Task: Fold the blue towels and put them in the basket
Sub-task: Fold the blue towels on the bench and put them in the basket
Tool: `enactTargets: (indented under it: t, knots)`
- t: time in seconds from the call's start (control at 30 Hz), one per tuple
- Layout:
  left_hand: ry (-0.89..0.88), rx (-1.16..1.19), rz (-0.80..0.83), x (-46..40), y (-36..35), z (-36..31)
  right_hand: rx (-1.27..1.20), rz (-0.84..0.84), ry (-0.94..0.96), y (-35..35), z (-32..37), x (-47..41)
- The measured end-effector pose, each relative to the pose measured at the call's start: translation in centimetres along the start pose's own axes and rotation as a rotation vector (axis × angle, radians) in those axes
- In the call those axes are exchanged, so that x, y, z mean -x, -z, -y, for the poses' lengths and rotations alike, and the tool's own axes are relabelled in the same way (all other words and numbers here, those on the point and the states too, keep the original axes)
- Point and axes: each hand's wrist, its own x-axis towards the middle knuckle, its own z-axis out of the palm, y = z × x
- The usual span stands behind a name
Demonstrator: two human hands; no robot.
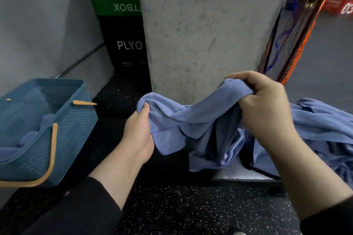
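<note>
Blue terry cloth hung bunched between two bare hands, in front of the foot of the concrete pillar [206, 25]. The left hand [138, 129] pinched one edge of the blue towel [191, 118] between thumb and curled fingers, to the pillar's lower left; the right hand [267, 105] was closed in a fist around a gathered corner, just before the pillar's lower right. The cloth sagged in loose folds from both grips, its lower part trailing toward a heap of more blue towels [321, 126] that lay right of the pillar's base. The basket [76, 120], blue mesh with tan handles, stood well left of the pillar on the dark floor and already held blue cloth, though how neatly it was folded could not be told. By the look of it, the step in hand was the opening-out: the towel was lifted but not yet spread flat, and no fold had been made. The next move probably called for finding two neighbouring corners, drawing them apart until the edge pulled straight, and only then doubling the cloth over before carrying it left to the basket.
</note>
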Motion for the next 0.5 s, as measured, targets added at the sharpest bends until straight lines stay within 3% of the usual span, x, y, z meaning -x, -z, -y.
enactTargets:
  t: [0.17, 0.27, 0.33, 0.43, 0.5]
  knots:
    - [-0.164, 0.033, -0.186, -1.3, 2.5, -2.0, -0.072, 0.101, -0.032, -4.4, 0.1, 0.2]
    - [-0.265, -0.028, -0.218, -1.8, 4.2, -2.7, -0.021, 0.190, -0.075, -6.7, -1.3, 0.0]
    - [-0.255, -0.144, -0.200, -2.2, 5.2, -2.7, 0.098, 0.300, -0.104, -8.1, -2.9, 0.0]
    - [-0.224, -0.538, -0.174, -2.5, 6.4, -2.1, 0.226, 0.461, -0.188, -9.5, -5.5, -0.2]
    - [-0.204, -0.583, -0.171, -2.7, 6.7, -1.6, 0.336, 0.614, -0.215, -9.8, -6.3, -0.1]
